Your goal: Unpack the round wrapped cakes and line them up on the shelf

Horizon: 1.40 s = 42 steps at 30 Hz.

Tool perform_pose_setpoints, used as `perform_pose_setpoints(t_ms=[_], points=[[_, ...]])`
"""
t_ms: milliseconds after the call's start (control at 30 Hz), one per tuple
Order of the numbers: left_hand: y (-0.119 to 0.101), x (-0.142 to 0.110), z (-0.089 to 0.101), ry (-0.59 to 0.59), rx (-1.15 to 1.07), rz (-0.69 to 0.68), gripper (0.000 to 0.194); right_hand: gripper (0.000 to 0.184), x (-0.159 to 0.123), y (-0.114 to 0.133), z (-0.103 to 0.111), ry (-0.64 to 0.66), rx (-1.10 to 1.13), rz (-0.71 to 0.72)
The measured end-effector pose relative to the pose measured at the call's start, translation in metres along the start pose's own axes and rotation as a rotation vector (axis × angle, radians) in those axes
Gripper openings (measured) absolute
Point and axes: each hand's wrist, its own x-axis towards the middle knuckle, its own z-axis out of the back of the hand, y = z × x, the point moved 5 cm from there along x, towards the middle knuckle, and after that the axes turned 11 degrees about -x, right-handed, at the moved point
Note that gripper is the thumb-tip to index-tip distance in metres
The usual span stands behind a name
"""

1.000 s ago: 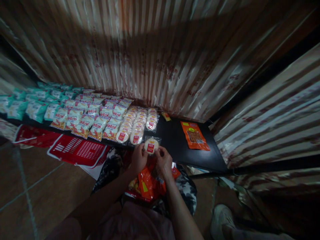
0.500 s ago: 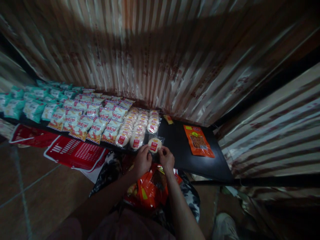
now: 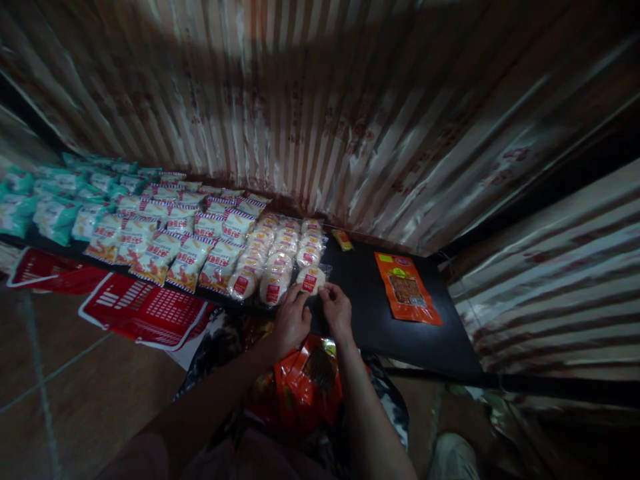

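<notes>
Between my two hands is a round, pale rice cracker in a clear wrapper point(image 3: 311, 280) with a red label. My left hand point(image 3: 291, 320) pinches its lower left edge, and my right hand point(image 3: 336, 308) pinches its lower right edge. It lies at the front of a short column of wrapped crackers point(image 3: 309, 250). Two longer columns of the same crackers point(image 3: 277, 283) overlap just to its left. Orange snack bags point(image 3: 310, 380) rest on my lap below my forearms.
The black shelf point(image 3: 360, 333) also bears white snack bags point(image 3: 187, 260), teal bags point(image 3: 55, 217), a small yellow packet point(image 3: 343, 240) and an orange bag point(image 3: 407, 287). Red baskets point(image 3: 143, 310) stand under its front edge. A striped, plastic-covered wall point(image 3: 310, 120) rises behind.
Both hands have pushed the wrapped rice cracker a little away from me, up against the front of the short column. The camera view has shifted slightly.
</notes>
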Motion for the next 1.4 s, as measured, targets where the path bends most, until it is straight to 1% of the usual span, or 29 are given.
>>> perform_pose_setpoints(t_ms=[167, 367, 500, 633, 733, 833, 933, 1033, 1100, 1200, 1400], points=[[-0.004, 0.003, 0.001, 0.010, 0.066, -0.027, 0.042, 0.038, 0.010, 0.010, -0.006, 0.008, -0.024, 0.031], [-0.013, 0.011, 0.006, 0.059, 0.176, -0.140, 0.035, 0.038, 0.021, 0.013, -0.007, 0.008, -0.075, 0.044], [-0.005, 0.021, 0.010, 0.058, 0.230, -0.202, 0.038, 0.041, 0.023, 0.012, -0.005, 0.000, -0.125, 0.023], [0.007, 0.025, 0.008, 0.044, 0.248, -0.252, 0.043, 0.042, 0.023, 0.017, -0.006, 0.004, -0.186, 0.060], [0.010, 0.023, 0.005, 0.033, 0.231, -0.258, 0.043, 0.045, 0.024, 0.020, -0.007, 0.003, -0.220, 0.084], [0.008, 0.022, 0.003, 0.051, 0.219, -0.247, 0.041, 0.048, 0.023, 0.023, -0.008, -0.020, -0.300, 0.107], [0.006, 0.026, 0.003, 0.081, 0.215, -0.247, 0.041, 0.050, 0.021, 0.026, -0.010, -0.032, -0.384, 0.135], [0.010, 0.032, 0.005, 0.094, 0.216, -0.213, 0.043, 0.051, 0.019, 0.027, -0.011, -0.048, -0.433, 0.126], [0.013, 0.035, 0.006, 0.090, 0.222, -0.191, 0.042, 0.053, 0.018, 0.029, -0.011, -0.087, -0.429, 0.110], [0.015, 0.035, 0.007, 0.073, 0.233, -0.204, 0.040, 0.060, 0.018, 0.030, -0.010, -0.147, -0.382, 0.106], [0.016, 0.034, 0.004, 0.061, 0.279, -0.231, 0.035, 0.055, 0.020, 0.031, -0.014, -0.111, -0.364, 0.115]])
